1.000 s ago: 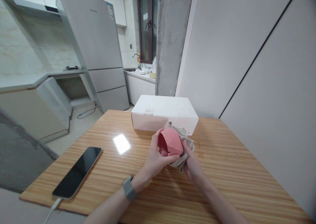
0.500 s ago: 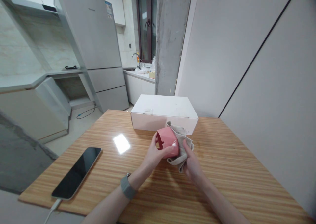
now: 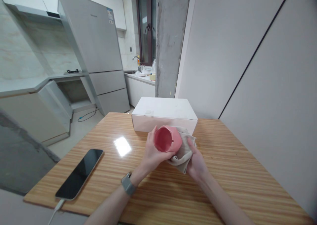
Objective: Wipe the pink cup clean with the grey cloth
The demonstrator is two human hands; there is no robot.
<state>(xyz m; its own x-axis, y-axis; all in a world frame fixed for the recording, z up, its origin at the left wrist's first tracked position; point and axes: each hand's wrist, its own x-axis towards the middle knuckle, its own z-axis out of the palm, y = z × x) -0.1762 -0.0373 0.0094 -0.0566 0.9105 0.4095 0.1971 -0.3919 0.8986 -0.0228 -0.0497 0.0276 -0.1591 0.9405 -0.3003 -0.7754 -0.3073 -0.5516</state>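
My left hand (image 3: pixel 152 152) grips a pink cup (image 3: pixel 166 139) held on its side above the wooden table (image 3: pixel 223 172), with the cup's open mouth turned towards me. A watch sits on that wrist. My right hand (image 3: pixel 196 162) is closed on a beige cloth (image 3: pixel 182 154) pressed against the cup's right side and base. Part of the cloth hangs below the cup.
A white cardboard box (image 3: pixel 164 114) lies just behind the hands. A black phone (image 3: pixel 79 173) with a cable lies at the table's near left edge. A grey wall runs along the right. A fridge (image 3: pixel 96 46) and kitchen counters stand beyond the table.
The cup has been turned in my left hand, so its open mouth now faces me instead of its side. The cloth has shifted with my right hand round the cup.
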